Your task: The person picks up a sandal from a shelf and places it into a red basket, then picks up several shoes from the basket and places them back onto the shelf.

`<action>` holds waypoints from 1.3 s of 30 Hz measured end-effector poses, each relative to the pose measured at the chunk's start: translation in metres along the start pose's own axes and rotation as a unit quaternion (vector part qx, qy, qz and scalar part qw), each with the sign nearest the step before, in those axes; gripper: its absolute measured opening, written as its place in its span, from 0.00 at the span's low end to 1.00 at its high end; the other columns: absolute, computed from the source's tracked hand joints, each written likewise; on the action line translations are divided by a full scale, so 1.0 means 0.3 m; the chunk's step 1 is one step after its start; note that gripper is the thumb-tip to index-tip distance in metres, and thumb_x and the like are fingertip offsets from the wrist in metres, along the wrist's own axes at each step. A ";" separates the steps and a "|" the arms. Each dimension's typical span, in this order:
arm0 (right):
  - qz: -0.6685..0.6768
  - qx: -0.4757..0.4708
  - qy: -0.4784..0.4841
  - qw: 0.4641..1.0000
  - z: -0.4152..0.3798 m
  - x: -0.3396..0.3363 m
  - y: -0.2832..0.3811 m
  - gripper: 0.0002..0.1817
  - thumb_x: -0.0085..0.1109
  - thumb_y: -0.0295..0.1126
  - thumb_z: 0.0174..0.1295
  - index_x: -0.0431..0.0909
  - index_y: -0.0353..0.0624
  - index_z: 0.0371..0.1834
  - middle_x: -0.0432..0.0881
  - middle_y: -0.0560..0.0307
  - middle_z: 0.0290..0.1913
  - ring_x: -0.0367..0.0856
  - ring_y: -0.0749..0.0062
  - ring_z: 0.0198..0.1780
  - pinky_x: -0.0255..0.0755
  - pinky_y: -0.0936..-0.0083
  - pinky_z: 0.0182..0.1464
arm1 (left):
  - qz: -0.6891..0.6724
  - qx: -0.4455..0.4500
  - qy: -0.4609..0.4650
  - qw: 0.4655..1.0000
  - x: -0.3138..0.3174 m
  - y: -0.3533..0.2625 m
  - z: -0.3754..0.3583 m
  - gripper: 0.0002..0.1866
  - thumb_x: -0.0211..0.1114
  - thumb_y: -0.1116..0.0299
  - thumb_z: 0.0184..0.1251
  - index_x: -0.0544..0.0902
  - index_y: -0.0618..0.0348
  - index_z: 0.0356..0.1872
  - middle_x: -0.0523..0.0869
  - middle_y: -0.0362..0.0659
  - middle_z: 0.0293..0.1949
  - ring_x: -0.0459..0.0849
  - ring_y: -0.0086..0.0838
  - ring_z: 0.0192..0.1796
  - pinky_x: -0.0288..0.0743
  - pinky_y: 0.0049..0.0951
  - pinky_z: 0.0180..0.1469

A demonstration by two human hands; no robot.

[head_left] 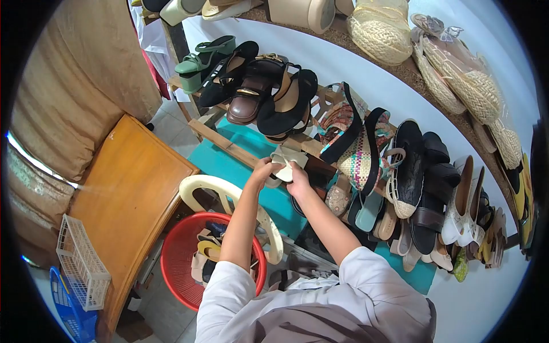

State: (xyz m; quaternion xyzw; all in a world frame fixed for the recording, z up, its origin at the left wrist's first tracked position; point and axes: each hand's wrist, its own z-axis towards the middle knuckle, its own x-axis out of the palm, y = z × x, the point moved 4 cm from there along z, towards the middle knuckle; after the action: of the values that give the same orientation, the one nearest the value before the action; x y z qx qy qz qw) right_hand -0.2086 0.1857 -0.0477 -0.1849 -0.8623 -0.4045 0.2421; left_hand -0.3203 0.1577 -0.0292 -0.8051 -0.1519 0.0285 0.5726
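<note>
A pale cream shoe (283, 173), perhaps a slide sandal, is held out in front of me at the lower bar of the wooden shoe rack (229, 143). My left hand (265, 171) grips its left side and my right hand (298, 179) its right side, both with fingers closed. The fingers cover part of the shoe, so its full shape is hidden. Just above my hands, the rack's upper row bears a brown loafer-like shoe (247, 103) and a black slingback shoe (291, 106). To the right hangs a colourful woven wedge sandal (357, 160).
Below my left arm, a red basket (171, 268) holds several shoes, beside a cream plastic chair (270, 228). A wooden table (134, 188) with a white wire basket (83, 263) stands left. More shoes fill the rack rightward; woven shoes (380, 31) sit on a shelf above.
</note>
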 end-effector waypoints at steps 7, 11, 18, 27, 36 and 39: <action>0.072 0.026 0.088 0.993 -0.051 -0.013 0.028 0.14 0.43 0.33 0.64 0.67 0.40 0.51 0.75 0.55 0.48 0.74 0.65 0.50 0.68 0.66 0.53 | -0.002 0.000 -0.002 1.000 0.005 0.005 0.000 0.27 0.67 0.67 0.43 0.74 0.69 0.47 0.80 0.47 0.40 0.80 0.31 0.41 0.72 0.29 0.43; 0.007 0.034 0.101 0.994 -0.096 -0.030 0.030 0.14 0.41 0.29 0.64 0.65 0.40 0.51 0.72 0.54 0.51 0.71 0.66 0.53 0.64 0.65 0.55 | -0.037 0.019 -0.013 0.999 -0.017 0.039 0.045 0.23 0.63 0.68 0.47 0.73 0.69 0.46 0.81 0.48 0.39 0.80 0.32 0.40 0.73 0.30 0.42; -0.110 0.000 0.103 0.989 -0.083 -0.045 0.000 0.10 0.42 0.26 0.63 0.69 0.43 0.46 0.73 0.57 0.48 0.71 0.68 0.52 0.60 0.65 0.59 | -0.040 0.036 -0.002 0.999 -0.013 0.025 0.025 0.18 0.56 0.70 0.54 0.73 0.70 0.45 0.81 0.48 0.39 0.80 0.33 0.39 0.73 0.31 0.42; -0.141 -0.006 0.107 0.984 -0.093 -0.075 0.006 0.11 0.47 0.29 0.62 0.69 0.41 0.48 0.75 0.59 0.45 0.71 0.71 0.50 0.61 0.69 0.58 | -0.040 0.008 -0.022 0.999 -0.014 0.038 0.014 0.18 0.56 0.67 0.55 0.72 0.68 0.46 0.78 0.47 0.41 0.77 0.34 0.42 0.70 0.31 0.45; -0.284 -0.090 0.151 0.943 -0.373 -0.149 0.007 0.24 0.51 0.34 0.62 0.61 0.36 0.59 0.73 0.53 0.48 0.70 0.72 0.53 0.63 0.75 0.58 | -0.037 0.246 -0.253 0.935 -0.048 0.114 -0.335 0.09 0.54 0.71 0.61 0.68 0.60 0.41 0.71 0.39 0.36 0.70 0.23 0.41 0.64 0.24 0.47; -0.369 -0.131 0.177 0.903 -0.490 -0.233 -0.028 0.20 0.52 0.35 0.61 0.66 0.38 0.54 0.75 0.56 0.44 0.72 0.75 0.47 0.66 0.78 0.50 | -0.068 0.250 -0.259 0.931 -0.003 0.170 -0.593 0.06 0.53 0.74 0.61 0.67 0.59 0.38 0.70 0.38 0.34 0.70 0.21 0.38 0.65 0.21 0.40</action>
State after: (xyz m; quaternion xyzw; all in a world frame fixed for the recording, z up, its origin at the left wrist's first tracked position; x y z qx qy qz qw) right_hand -0.1167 0.0562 -0.0107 0.1912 -0.7509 -0.6004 0.1977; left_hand -0.2713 -0.0202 -0.0160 -0.5886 -0.3370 0.2345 0.6964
